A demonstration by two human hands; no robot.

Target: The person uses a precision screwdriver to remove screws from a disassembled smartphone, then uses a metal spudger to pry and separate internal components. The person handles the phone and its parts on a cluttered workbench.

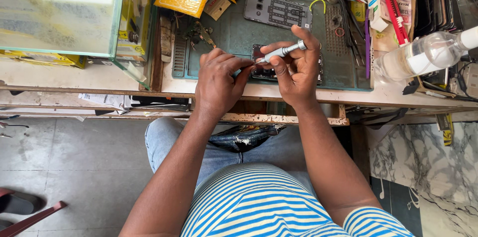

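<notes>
Item, frame centre: right hand (296, 70) fingers pinch screwdriver (282, 52); left hand (217, 80) fingers curled, steadying opened phone (286, 72). Keep driver upright, pressure light.

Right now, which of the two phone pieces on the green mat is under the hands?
The dark opened phone at the mat's near edge, partly hidden by both hands. The grey back panel lies farther away, untouched.

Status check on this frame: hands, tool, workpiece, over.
Right hand grips silver screwdriver, tip down on opened phone. Left hand steadies phone. Clear bottle off right, nothing obstructing.
</notes>
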